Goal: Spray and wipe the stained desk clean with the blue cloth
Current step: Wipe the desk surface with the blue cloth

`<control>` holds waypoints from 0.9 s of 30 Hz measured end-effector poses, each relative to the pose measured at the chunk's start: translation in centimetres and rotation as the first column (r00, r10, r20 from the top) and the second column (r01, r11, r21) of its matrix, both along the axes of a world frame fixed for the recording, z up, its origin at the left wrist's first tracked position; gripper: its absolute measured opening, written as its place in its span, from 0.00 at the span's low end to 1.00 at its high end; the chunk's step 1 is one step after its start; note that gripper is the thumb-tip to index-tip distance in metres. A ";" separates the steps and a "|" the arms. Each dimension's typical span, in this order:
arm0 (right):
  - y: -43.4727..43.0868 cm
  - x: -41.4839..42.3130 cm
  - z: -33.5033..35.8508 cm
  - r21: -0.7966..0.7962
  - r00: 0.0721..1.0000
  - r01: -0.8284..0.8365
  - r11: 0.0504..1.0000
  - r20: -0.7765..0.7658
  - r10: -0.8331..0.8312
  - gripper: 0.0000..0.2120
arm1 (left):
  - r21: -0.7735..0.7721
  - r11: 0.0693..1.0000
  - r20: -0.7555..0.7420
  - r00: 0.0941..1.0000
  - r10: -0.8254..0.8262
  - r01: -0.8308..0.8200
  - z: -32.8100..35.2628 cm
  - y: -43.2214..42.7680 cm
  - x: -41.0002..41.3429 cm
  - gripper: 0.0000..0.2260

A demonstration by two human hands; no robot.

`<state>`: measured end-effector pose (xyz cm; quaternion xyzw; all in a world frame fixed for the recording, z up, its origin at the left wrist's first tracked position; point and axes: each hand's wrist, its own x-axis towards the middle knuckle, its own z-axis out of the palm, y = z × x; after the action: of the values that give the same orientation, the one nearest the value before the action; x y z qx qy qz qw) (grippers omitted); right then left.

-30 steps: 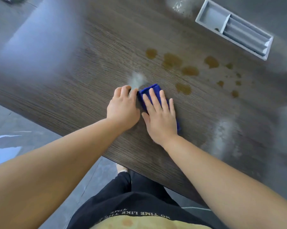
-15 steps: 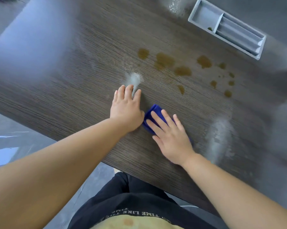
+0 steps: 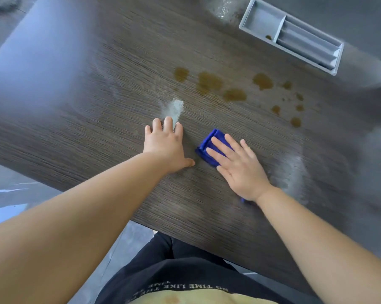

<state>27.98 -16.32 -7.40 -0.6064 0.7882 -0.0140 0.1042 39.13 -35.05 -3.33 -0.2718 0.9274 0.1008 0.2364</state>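
Pressing blue cloth (image 3: 209, 147) straight-fingered, right hand (image 3: 240, 170); left hand (image 3: 166, 147) flat at nine; desk (image 3: 93, 137) edge six, stains (image 3: 208, 81) twelve, tray (image 3: 262, 20) one o'clock.

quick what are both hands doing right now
Left hand: open, flat on the desk, holding nothing.
Right hand: open, straight fingers pressing the folded blue cloth onto the desk.
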 end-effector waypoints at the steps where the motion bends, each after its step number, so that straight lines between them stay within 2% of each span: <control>1: -0.1 -1.4 0.0 -0.006 0.999 0.037 0.999 -0.002 -0.037 0.22 | 0.005 1.000 0.003 1.000 0.007 -0.007 0.0 0.0 0.0 0.43; 2: -0.6 -2.4 0.0 0.002 0.989 0.148 0.989 0.000 -0.148 0.22 | 0.008 1.000 0.006 1.000 0.012 -0.012 -0.1 0.0 -0.1 0.43; 4: -3.0 -2.5 -0.3 0.010 0.898 0.440 0.898 -0.030 -0.440 0.23 | 0.014 1.000 0.003 1.000 0.024 -0.024 -0.1 0.0 -0.1 0.43; 6: -4.9 -0.3 -0.3 0.004 0.822 0.566 0.825 -0.077 -0.564 0.24 | 0.013 0.999 -0.002 1.000 0.030 -0.030 0.0 0.0 -0.1 0.42; 8: -4.4 2.3 -0.2 -0.013 0.892 0.448 0.894 -0.069 -0.448 0.25 | 0.011 0.999 -0.005 1.000 0.031 -0.031 0.1 0.0 -0.1 0.41; 10: -1.8 2.6 -0.5 0.000 0.985 0.162 0.987 -0.066 -0.162 0.25 | 0.026 0.999 -0.014 0.999 0.041 -0.041 0.4 -0.5 -0.3 0.39; 12: 0.0 0.1 -0.6 0.031 0.995 -0.053 0.998 -0.081 0.055 0.23 | 0.051 0.996 -0.017 0.998 0.068 -0.067 0.9 -1.0 -0.6 0.36; 13: 0.1 -1.3 -0.6 0.028 0.994 -0.053 0.998 -0.090 0.055 0.23 | 0.055 0.995 -0.017 0.997 0.080 -0.079 1.1 -1.3 -0.8 0.35; 15: -1.2 -3.2 -0.2 0.014 0.985 0.159 0.987 -0.068 -0.158 0.24 | 0.050 0.994 -0.030 0.995 0.094 -0.092 1.4 -1.7 -1.3 0.35; 17: -3.6 -3.0 -0.2 0.007 0.883 0.469 0.883 -0.009 -0.469 0.24 | 0.020 0.995 -0.061 0.993 0.100 -0.099 1.4 -2.2 -2.1 0.37; 19: -5.0 -0.8 -0.3 -0.004 0.798 0.602 0.798 -0.017 -0.602 0.25 | -0.009 0.990 -0.095 0.986 0.138 -0.140 1.3 -3.0 -2.6 0.41; 21: -4.1 1.4 -0.3 -0.025 0.860 0.508 0.861 -0.048 -0.508 0.26 | -0.017 0.981 -0.093 0.977 0.191 -0.193 1.0 -3.9 -3.1 0.48; 24: -1.2 0.6 -0.3 0.045 0.977 0.205 0.978 -0.072 -0.202 0.25 | 0.029 0.975 -0.033 0.975 0.221 -0.220 0.6 -4.6 -3.4 0.54; 25: -1.1 -0.6 -0.2 0.046 0.982 0.180 0.983 -0.061 -0.177 0.24 | 0.048 0.972 -0.025 0.973 0.231 -0.229 0.5 -4.7 -3.4 0.54; 27: -2.2 -2.9 -0.1 0.025 0.960 0.275 0.961 -0.069 -0.272 0.24 | 0.062 0.972 -0.012 0.974 0.227 -0.226 0.5 -4.7 -3.3 0.54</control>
<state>25.13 -18.48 -7.48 -0.4899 0.8675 0.0049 0.0860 35.78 -39.72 -2.79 -0.3677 0.8890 0.1578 0.2225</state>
